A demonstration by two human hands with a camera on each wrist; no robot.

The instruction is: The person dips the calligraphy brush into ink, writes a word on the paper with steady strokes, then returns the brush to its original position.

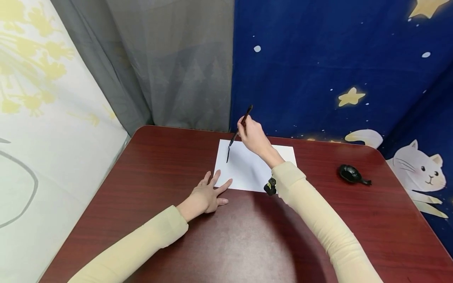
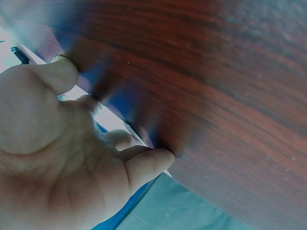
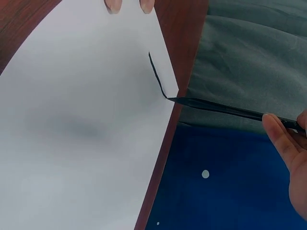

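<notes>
A sheet of white paper (image 1: 244,173) lies on the table, bearing one thin black line (image 3: 156,74) near its left edge. My right hand (image 1: 253,135) pinches a dark writing brush (image 3: 216,108) part way up its handle. The brush is tilted, and its pointed black tip meets the paper at the far end of the line. At the paper's near left corner, my left hand (image 1: 209,194) rests with spread fingers, some fingertips on the sheet. In the left wrist view, the palm and thumb of the left hand (image 2: 67,143) show close over the wood.
A small glossy black object (image 1: 350,173) with a narrow tail-like end sits on the right side of the reddish-brown table (image 1: 159,157). Behind the far edge hang a grey curtain (image 1: 187,70) and a blue star-patterned curtain (image 1: 301,78). A black wrist camera (image 1: 270,186) is on my right wrist.
</notes>
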